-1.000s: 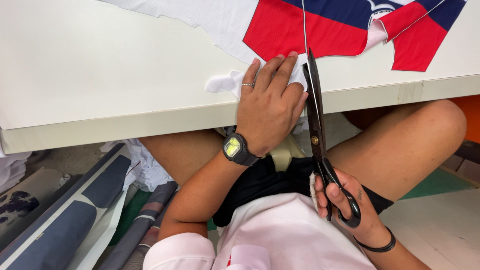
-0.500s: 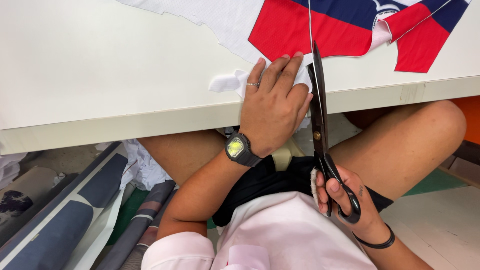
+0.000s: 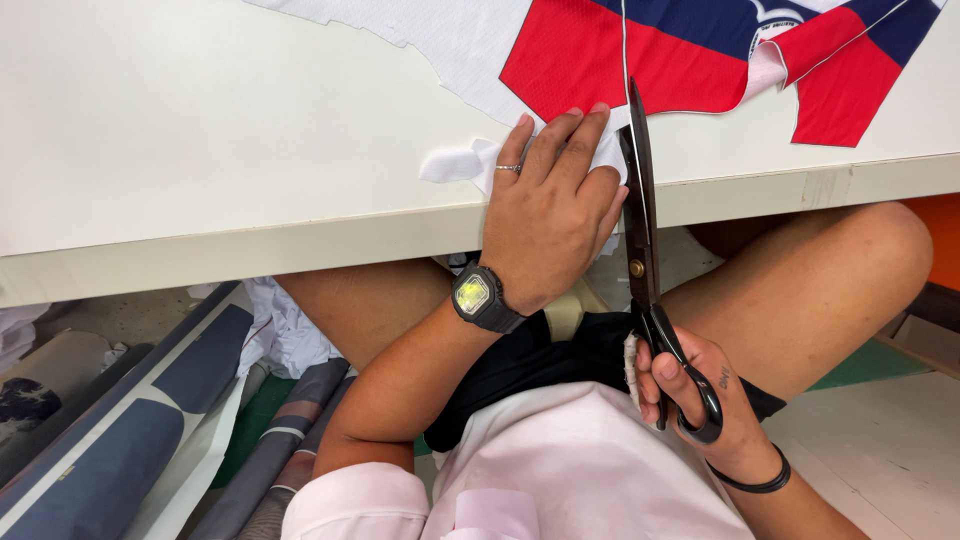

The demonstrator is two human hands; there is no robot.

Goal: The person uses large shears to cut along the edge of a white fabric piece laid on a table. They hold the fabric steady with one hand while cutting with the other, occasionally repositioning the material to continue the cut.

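The right hand (image 3: 700, 400) is gripping the black scissors (image 3: 645, 250) below the table's front edge, fingers closed in the handles. The left hand (image 3: 550, 215) is pressing flat, fingers together, on the fabric (image 3: 640, 55) lying at the white table's (image 3: 200, 130) far edge. Fabric rolls (image 3: 130, 440) are lying on the floor.

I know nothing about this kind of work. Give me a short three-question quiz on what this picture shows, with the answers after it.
1. True or false: the left hand lies flat on the fabric at the edge of the white table.
2. Which hand works the black scissors? A) left B) right C) both
3. Fill in: the left wrist bears a dark ____ with a lit greenish face.

Key
1. True; its fingers press the white part of the cloth beside the blades.
2. B; the right hand has its fingers through the handles, below the table edge.
3. Wristwatch.
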